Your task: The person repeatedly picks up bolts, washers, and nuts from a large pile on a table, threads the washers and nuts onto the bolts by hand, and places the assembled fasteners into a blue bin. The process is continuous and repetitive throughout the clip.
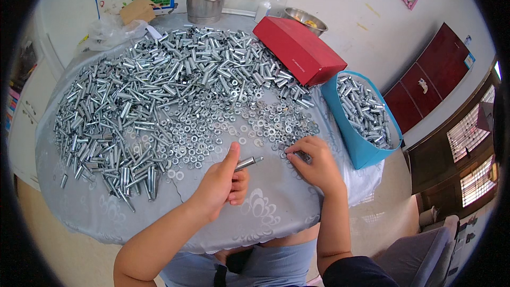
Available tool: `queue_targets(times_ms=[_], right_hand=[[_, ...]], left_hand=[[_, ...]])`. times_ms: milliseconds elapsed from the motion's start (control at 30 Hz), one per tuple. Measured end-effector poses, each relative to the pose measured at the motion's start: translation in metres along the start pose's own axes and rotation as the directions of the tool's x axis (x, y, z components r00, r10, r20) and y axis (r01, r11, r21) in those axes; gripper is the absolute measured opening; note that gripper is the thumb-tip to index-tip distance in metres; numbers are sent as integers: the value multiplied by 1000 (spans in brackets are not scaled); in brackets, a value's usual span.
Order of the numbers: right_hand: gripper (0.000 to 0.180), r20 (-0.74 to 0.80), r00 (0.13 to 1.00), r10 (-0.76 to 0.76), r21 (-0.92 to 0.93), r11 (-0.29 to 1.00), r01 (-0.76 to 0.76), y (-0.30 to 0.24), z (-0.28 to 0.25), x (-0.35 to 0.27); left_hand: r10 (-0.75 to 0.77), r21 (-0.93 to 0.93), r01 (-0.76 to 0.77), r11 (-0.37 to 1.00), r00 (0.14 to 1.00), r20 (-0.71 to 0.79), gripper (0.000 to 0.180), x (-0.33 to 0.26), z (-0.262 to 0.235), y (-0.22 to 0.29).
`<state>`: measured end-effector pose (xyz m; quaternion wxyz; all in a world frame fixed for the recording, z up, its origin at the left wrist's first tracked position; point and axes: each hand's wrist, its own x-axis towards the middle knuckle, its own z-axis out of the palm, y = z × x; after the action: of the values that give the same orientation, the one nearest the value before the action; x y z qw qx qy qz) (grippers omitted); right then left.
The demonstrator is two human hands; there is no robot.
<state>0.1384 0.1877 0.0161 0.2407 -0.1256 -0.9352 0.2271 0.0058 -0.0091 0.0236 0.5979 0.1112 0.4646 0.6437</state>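
My left hand (225, 185) is closed round an expansion bolt (248, 162), thumb up, above the near part of the table. The bolt's thin threaded end points right, toward my other hand. My right hand (319, 163) rests at the near right edge of the nuts and washers (276, 122), its thumb and index fingertip drawn together. Whatever lies between those fingertips is too small to make out. Beyond both hands spreads a large heap of silver metal sleeves and bolts (186, 69), with loose nuts and washers (194, 141) along its near side.
A patterned grey cloth (276, 207) covers the round table. On the right stands a blue bin (340, 122) full of metal anchors, beside a red box (300, 48). At the back are a steel pot (207, 0), a spray bottle (264, 8), a metal bowl (319, 25) and a plastic bag (111, 32).
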Motion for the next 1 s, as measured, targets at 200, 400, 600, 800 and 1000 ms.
queue_targets(times_ms=[200,400,600,800,1000], right_hand=[[8,-113,993,-19,79,996,28,-11,1,4],[10,-142,990,-12,437,896,73,-36,11,-2],[12,-71,997,34,577,816,13,-36,20,-4],[15,-61,998,-1,604,796,37,-39,18,-6],[21,-111,969,-219,444,862,246,-38,22,-3]], left_hand=[[3,34,-2,999,999,-36,56,0,3,0],[-27,83,29,996,999,-24,57,1,6,-2],[-39,143,41,989,999,-13,57,2,9,-4],[-7,127,10,992,1000,-22,56,1,10,-5],[-24,84,25,996,1000,-20,56,2,7,-4]])
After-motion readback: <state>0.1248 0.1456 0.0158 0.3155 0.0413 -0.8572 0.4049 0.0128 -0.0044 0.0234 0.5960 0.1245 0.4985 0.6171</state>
